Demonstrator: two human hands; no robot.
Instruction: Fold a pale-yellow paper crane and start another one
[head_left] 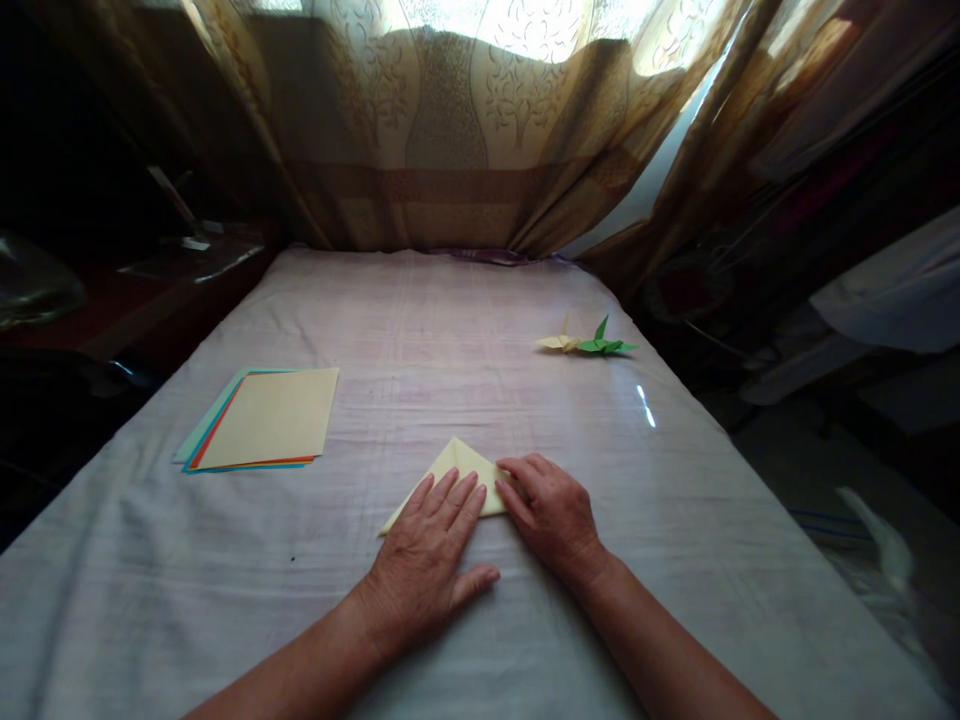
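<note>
A pale yellow sheet of origami paper (457,457), folded to a triangle, lies on the covered table with its peak pointing away from me. My left hand (426,548) rests flat on it, fingers stretched over its middle and thumb out to the side on the cloth. At the paper's right corner, my right hand (556,516) is closed, with thumb and curled fingers pinching the edge. Both hands hide parts of the lower edge and the right corner.
A stack of coloured paper (270,418) lies to the left, cream sheet on top. Toward the far right stand two folded paper cranes, one cream (560,342) and one green (606,345). Patterned curtains (450,130) hang behind the table (360,300).
</note>
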